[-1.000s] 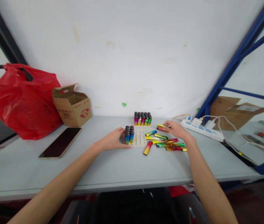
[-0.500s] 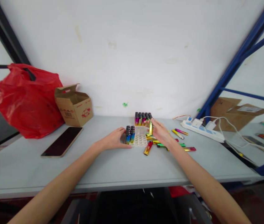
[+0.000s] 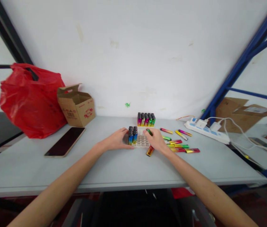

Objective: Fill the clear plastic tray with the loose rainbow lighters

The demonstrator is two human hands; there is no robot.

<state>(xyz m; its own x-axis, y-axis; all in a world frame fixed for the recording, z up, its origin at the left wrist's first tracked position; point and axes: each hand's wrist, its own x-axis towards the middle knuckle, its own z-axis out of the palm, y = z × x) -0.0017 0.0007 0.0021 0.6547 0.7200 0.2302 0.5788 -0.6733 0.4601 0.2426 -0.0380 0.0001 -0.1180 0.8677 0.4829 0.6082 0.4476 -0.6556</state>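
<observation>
White tray mostly unfilled; left hand steadies it, right hand pinches a lighter; loose lighters remain.

The right hand has moved left from the pile of shiny rainbow lighters to the white plastic tray with holes, now holding one small green lighter over it

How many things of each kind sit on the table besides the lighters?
Red plastic bag: 1
Cardboard box: 1
Phone: 1
Power strip: 1
White tray with lighter slots, between the left hand and right hand: 1
Total: 5
</observation>
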